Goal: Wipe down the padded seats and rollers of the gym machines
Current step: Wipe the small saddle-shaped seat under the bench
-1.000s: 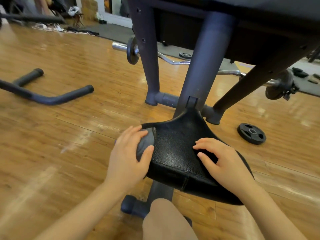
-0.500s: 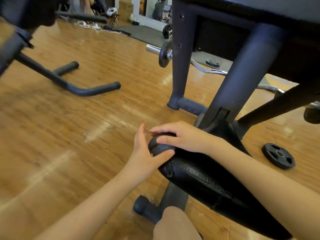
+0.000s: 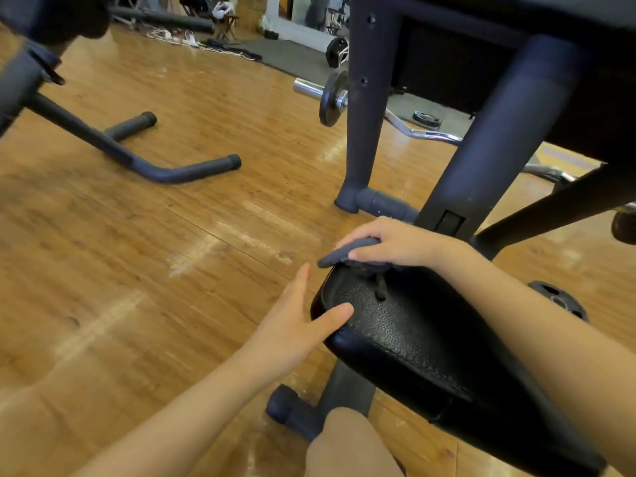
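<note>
A black padded seat [image 3: 413, 335] on a dark machine frame fills the lower right. A small dark grey cloth [image 3: 347, 254] lies bunched at the seat's far left edge. My right hand [image 3: 389, 244] grips that cloth and holds it against the pad's edge. My left hand [image 3: 296, 321] is beside the seat's near left corner, fingers straight, with the thumb resting on the leather. A larger dark pad [image 3: 516, 15] hangs overhead at the top right.
The machine's upright posts [image 3: 364, 108] and floor foot [image 3: 378, 201] stand just beyond the seat. A curl bar with plates [image 3: 332, 98] lies on the wooden floor behind. A second frame's legs [image 3: 155, 170] lie at left. A loose weight plate [image 3: 559, 299] lies at right.
The cloth passed from my left hand to my right, which crossed to the seat's left edge. My left hand let go and dropped back with fingers straight. The view shifted left.
</note>
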The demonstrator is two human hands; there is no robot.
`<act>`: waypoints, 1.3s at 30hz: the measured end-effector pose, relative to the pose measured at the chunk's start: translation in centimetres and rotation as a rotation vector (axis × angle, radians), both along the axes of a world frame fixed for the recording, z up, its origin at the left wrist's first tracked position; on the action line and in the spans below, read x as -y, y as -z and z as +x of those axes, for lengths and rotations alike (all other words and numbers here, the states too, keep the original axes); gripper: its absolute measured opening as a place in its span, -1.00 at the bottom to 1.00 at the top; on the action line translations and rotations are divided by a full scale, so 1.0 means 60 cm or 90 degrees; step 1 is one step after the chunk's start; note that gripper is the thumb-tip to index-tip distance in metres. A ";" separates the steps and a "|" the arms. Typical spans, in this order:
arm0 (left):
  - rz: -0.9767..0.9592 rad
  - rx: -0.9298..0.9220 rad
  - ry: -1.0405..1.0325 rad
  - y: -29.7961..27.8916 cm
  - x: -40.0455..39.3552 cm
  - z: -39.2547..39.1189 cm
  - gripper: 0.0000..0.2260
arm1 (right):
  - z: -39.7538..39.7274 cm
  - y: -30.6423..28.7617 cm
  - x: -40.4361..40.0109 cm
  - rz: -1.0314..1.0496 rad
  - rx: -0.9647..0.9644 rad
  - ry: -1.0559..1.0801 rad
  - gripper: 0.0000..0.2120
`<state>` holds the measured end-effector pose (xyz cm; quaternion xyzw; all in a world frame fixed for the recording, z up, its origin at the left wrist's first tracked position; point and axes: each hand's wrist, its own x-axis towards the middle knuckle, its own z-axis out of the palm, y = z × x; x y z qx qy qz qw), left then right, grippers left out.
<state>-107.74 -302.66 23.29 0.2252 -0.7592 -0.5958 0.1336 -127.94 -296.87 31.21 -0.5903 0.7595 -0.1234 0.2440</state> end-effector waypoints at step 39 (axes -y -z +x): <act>-0.164 -0.042 0.051 -0.019 0.013 -0.094 -0.58 | -0.083 0.049 -0.266 -0.206 0.065 0.514 -0.61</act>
